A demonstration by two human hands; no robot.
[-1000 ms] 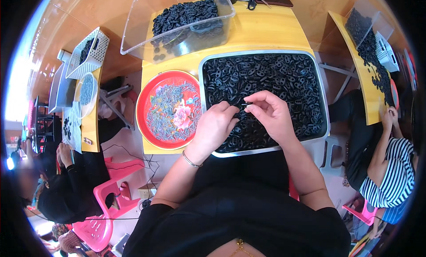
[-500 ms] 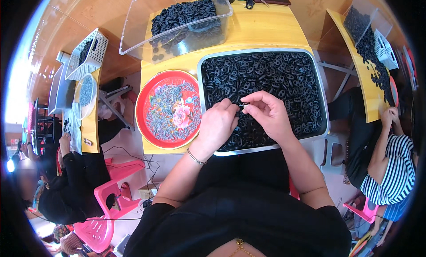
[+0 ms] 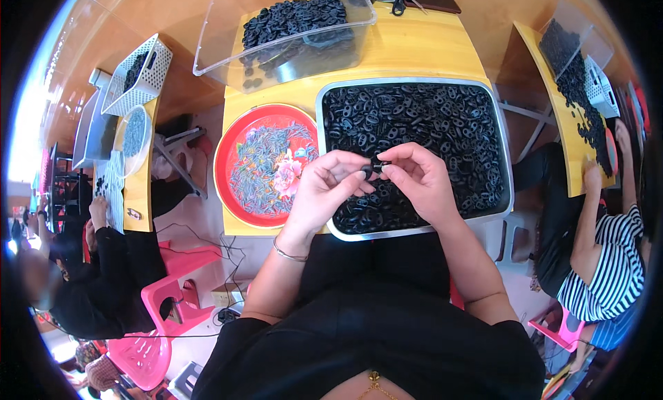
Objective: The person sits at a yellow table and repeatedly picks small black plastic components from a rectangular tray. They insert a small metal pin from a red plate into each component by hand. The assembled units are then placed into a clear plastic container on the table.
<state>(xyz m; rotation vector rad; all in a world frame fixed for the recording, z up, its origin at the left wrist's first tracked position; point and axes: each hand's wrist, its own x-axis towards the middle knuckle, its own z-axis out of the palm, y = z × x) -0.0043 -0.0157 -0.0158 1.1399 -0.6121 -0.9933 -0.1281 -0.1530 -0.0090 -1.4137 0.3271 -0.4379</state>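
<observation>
Left hand: grip pinched together, thumb and fingertips closed on the left end of a small, glossy black part.
Right hand: grip equally narrow, thumb and forefinger at the part's right end.
Part's long axis: roughly left to right, right end slightly farther; one piece or two, cannot tell.
Part's place: above the left half of the rectangular silver metal tray.
Part's markings: too small to tell.
Metal tray's load: black oval two-holed pieces, pointing every way.
Round red tray: left, with slim grey-blue pins.
Clear plastic bin: far left, on the yellow table.
</observation>
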